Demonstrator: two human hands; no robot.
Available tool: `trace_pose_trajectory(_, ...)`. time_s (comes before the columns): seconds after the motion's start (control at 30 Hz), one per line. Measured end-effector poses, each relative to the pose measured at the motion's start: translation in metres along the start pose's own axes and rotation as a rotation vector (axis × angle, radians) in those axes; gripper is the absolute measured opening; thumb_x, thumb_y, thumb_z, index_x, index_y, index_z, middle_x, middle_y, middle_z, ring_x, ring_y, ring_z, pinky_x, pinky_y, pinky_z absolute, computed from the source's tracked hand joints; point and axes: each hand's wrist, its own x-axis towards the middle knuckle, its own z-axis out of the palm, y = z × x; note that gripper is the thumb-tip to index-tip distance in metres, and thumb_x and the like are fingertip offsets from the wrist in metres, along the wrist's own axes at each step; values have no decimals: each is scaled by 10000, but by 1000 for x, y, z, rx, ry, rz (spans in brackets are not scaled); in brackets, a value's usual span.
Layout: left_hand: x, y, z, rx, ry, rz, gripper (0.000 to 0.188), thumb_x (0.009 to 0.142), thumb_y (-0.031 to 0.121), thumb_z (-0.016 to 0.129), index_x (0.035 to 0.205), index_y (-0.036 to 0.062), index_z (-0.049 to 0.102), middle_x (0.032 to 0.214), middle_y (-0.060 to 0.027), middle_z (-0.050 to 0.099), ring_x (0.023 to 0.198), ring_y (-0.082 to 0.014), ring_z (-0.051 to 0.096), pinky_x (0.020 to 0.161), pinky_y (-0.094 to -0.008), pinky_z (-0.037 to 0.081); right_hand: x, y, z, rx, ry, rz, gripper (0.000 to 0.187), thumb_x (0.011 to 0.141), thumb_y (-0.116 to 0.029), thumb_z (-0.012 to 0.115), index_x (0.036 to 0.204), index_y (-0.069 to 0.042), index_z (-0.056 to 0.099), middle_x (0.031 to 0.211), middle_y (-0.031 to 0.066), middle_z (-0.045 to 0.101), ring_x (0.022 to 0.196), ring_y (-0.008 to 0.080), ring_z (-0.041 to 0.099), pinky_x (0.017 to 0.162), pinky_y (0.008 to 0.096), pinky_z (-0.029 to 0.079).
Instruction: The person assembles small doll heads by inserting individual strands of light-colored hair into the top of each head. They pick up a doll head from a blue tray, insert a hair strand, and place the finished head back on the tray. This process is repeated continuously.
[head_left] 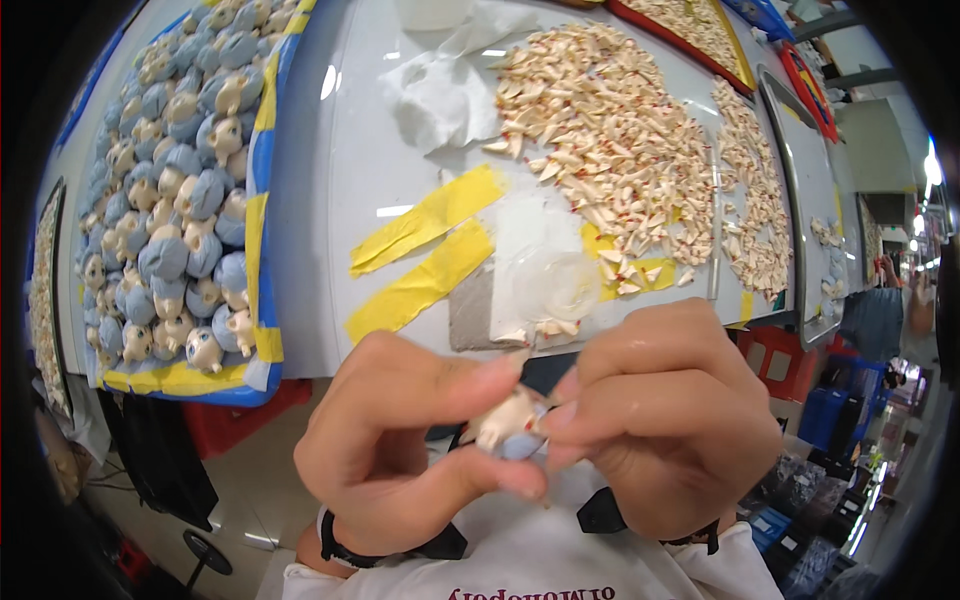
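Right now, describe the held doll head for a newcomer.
In front of the pale table, the left hand meets the right hand. Between them is a cream-and-blue doll head, the only one held: its lookalikes lie heaped in the blue-rimmed tray.

The held head (508,420) and other heads (163,258) are cream and grey-blue, the tray (264,300) blue with yellow patches, the pieces (615,135) cream with red tips, the tape (428,222) yellow, and the counter (318,200) pale grey.
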Motion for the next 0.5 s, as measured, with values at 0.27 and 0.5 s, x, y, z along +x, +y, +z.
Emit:
trace_pose_trajectory(0.27,13,14,23,896,-273,442,488,711,396,694,1000,35,538,946,-148,556,792,-247,501,639,-336,411,-9,-13,-17,575,-82,538,448,739,0,675,1123,-3,445,1047,112,523,909,146,544,765,268,445)
trace_pose_trajectory(0.5,30,53,-73,1314,297,73,425,891,167,461,1274,-2,390,1306,-135,414,1196,-256,383,1012,-345,265,-75,74,-218,-692,442,806,169,789,-60,569,950,-12,590,858,45,590,737,109,545,657,227,434)
